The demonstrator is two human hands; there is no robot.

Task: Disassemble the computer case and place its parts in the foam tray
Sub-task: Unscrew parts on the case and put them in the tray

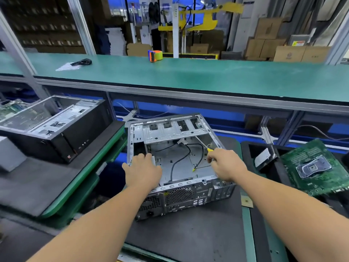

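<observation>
Landmark: the open computer case lies on its side on the dark mat of the worktop, right in front of the person.
Far left of the case: another black computer case sits on a raised green-edged stand, not yet touched as far as I can see.
Left hand: it rests flat on the left edge of the open case, fingers mostly straight, holding the case steady. This grip is open and holds nothing.
Inside the case: it looks nearly bare. Black cables with a yellow tip still run across the metal floor. The drive bay plate is still fixed at the far side.
Right hand: it reaches in over the right side of the case and its fingers pinch a thin screwdriver with a yellow handle. This grip is closed on the tool.
Right of the case: a black foam tray holds a green motherboard and what looks like a drive standing in a slot.
Done: the side cover is off and the big board is out and in the tray.
Left to do: I think the cables and the last small parts must still come out and go in the tray.
</observation>
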